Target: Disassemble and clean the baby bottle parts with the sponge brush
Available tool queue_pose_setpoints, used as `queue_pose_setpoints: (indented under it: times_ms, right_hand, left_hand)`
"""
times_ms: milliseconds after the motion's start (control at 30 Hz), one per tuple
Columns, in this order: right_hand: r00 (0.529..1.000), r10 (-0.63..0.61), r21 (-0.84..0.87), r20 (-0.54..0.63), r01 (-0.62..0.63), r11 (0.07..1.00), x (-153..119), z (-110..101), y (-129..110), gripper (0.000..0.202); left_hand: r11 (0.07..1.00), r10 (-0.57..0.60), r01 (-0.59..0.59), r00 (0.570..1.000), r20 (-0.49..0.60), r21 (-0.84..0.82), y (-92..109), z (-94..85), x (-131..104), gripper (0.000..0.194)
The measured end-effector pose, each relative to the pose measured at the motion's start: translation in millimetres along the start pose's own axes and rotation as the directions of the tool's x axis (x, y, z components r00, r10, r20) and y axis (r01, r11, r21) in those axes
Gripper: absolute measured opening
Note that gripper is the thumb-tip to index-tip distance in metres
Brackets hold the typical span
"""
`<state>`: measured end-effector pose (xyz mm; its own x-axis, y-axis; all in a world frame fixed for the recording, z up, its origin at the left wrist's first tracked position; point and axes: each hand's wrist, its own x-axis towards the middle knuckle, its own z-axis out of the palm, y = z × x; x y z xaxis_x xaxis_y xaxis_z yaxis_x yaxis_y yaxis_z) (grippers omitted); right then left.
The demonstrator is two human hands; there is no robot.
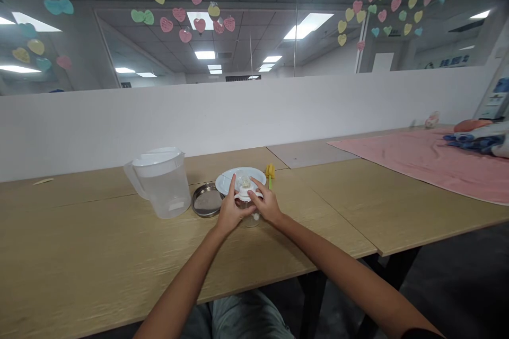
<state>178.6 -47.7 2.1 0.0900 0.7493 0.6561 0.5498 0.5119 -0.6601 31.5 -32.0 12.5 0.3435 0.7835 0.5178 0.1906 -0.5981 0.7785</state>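
Observation:
My left hand [230,213] and my right hand [269,204] meet around a small clear baby bottle [251,220] with a white top and white side handles. The bottle stands upright at the table's middle. Fingers of both hands are closed on its white upper part from either side. A clear piece [244,180] shows above the white part, but its exact shape is hard to make out. Right behind the bottle lies a pale blue-white plate [223,178], partly covered by my hands. To the left is a round steel dish [207,201], its right edge hidden.
A translucent plastic pitcher [167,185] with a lid stands on the left. Beyond the plate is a yellow brush [270,171] with a green handle. A pink cloth [429,161] covers the table's right part, with folded fabric [483,135] on it. A white wall [222,116] borders the back.

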Motion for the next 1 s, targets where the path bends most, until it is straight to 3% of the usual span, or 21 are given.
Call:
queue_pose_setpoints:
  times_ms: [333,1000]
  right_hand:
    - [0.998,0.056,0.093,0.032,-0.058,0.994,3.9,1.7,2.3,0.057]
    - [0.998,0.054,0.062,-0.017,-0.053,0.997,4.6,2.3,1.0,0.046]
  left_hand:
    - [0.998,-0.032,0.034,0.999,-0.037,0.051,3.3,-0.3,-2.0,0.105]
    - [0.994,-0.069,0.074,0.996,-0.058,0.086,-4.2,1.0,0.9,0.092]
